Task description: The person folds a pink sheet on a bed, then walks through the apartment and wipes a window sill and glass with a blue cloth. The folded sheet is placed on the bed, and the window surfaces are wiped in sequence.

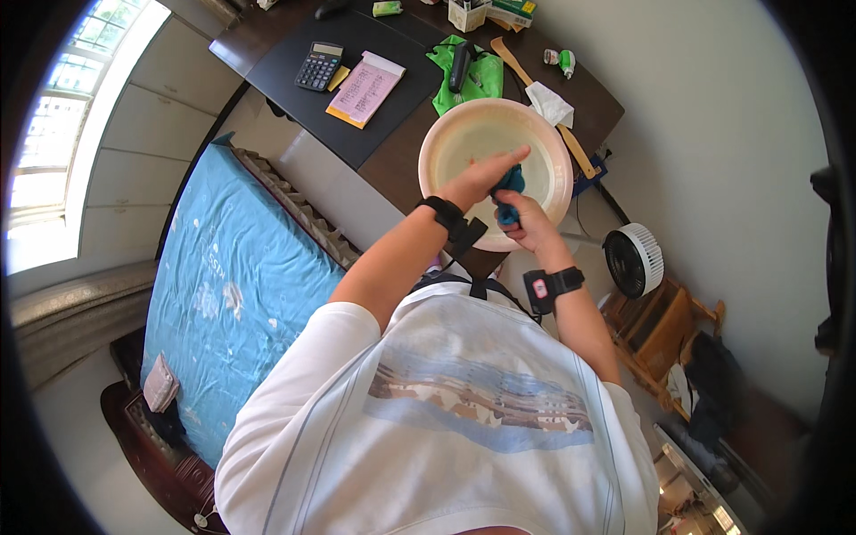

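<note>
A wet-looking dark teal cloth (513, 179) is bunched between my two hands, above a pale pink plastic basin (433, 150) that holds some liquid. My left hand (487, 175) lies over the cloth's upper part, one digit stretched out to the right; its other fingers are largely hidden. Lower down, my right hand (531, 222) has its fingers curled around the cloth, and a crumpled end shows beside them. Black straps with small devices circle both wrists. The basin stands at the near corner of a dark wooden desk (394, 167).
Behind the basin are a green bag (491, 77) with a black device on it, and a wooden stick (576, 152) with a white tissue. Farther left lie a notepad (368, 88) and a calculator (319, 67). A fan (632, 261) stands right, a blue-covered bed (247, 287) left.
</note>
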Tool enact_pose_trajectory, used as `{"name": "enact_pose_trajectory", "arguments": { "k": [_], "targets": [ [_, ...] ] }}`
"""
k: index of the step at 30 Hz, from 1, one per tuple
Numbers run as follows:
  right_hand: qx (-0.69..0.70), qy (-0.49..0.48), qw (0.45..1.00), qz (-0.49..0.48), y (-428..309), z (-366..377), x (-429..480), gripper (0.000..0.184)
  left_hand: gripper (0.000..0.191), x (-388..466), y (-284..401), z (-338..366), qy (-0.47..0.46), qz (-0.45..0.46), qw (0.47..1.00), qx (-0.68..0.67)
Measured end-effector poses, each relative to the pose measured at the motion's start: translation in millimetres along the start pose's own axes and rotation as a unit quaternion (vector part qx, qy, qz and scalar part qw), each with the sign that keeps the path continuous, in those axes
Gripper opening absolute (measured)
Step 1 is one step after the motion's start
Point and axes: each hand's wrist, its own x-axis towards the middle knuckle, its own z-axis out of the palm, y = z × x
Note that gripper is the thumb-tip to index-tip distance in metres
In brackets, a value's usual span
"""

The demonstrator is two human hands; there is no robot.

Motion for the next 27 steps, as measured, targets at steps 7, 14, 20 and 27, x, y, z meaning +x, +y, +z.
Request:
{"name": "enact_pose_trajectory", "arguments": {
  "k": [7,14,20,27],
  "targets": [
    [0.304,-0.262,0.916,0.013,-10,23,-42,0.050,0.060,-32,13,7,-0.216,0.098,0.909,-0.342],
    [0.453,-0.284,0.845,0.007,-8,37,-52,0.054,0.033,-35,21,10,-0.228,0.141,0.902,-0.338],
    [0.295,-0.269,0.916,-0.046,-15,41,-62,0.043,0.045,-35,52,17,-0.179,0.016,0.950,-0.257],
    [0.034,0.030,0.996,-0.079,-18,51,-54,0.017,0.049,-28,64,36,-0.013,0.065,0.985,0.161]
  ]
}}
